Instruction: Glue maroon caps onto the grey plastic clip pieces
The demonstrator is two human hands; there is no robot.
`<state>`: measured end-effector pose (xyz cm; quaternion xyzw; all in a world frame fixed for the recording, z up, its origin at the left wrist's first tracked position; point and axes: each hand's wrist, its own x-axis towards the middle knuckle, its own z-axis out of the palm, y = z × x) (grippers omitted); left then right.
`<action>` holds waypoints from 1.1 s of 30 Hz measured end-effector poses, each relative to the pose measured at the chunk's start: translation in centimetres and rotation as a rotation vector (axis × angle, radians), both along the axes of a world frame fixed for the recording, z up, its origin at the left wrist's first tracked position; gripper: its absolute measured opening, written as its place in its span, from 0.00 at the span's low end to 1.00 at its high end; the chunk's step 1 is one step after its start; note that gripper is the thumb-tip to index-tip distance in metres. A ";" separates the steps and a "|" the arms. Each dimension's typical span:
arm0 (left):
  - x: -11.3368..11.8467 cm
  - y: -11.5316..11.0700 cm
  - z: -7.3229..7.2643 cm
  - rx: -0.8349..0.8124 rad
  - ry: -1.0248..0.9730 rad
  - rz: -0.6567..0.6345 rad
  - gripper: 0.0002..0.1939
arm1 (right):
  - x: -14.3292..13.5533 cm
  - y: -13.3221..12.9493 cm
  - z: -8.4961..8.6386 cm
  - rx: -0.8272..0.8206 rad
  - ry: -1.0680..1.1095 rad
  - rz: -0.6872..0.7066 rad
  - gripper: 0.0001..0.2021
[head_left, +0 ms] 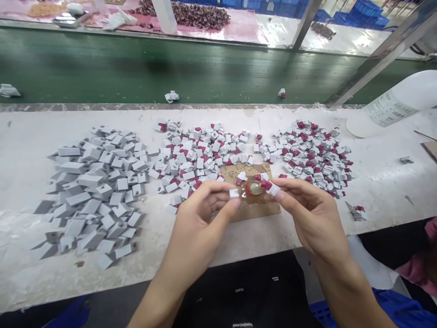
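Observation:
Between thumb and forefinger, my left hand (205, 218) pinches a small grey plastic housing (234, 193). My right hand (314, 214) grips a grey and dark red plastic part (271, 187), its red end turned toward the left hand. The two held pieces are apart. Below and between them, a brown cardboard piece (252, 210) lies on the table with a round metal-topped red item (254, 188) on it. Two more grey and red parts (241, 177) rest near its far edge. To the left is a heap of plain grey housings (92, 182).
Piles of grey and red parts spread over the middle (201, 150) and right (314, 155) of the white table (170, 269). A white bottle (392, 107) leans at the right. Beyond runs a green conveyor belt (119, 68) carrying a few pieces, with metal posts (372, 59) at right.

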<state>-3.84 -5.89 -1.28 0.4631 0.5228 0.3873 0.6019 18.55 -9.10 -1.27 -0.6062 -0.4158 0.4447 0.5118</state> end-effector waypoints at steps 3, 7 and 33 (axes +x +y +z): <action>1.7 0.5 0.3 -0.051 -0.169 -0.039 0.07 | -0.3 0.0 0.0 -0.044 0.173 0.048 0.07; 2.6 0.4 0.9 -0.105 -0.263 -0.085 0.06 | -0.7 0.0 0.2 -0.035 0.214 0.087 0.07; -2.4 8.8 5.2 0.215 0.538 -0.237 0.11 | 2.9 14.0 3.0 0.044 -0.661 0.344 0.15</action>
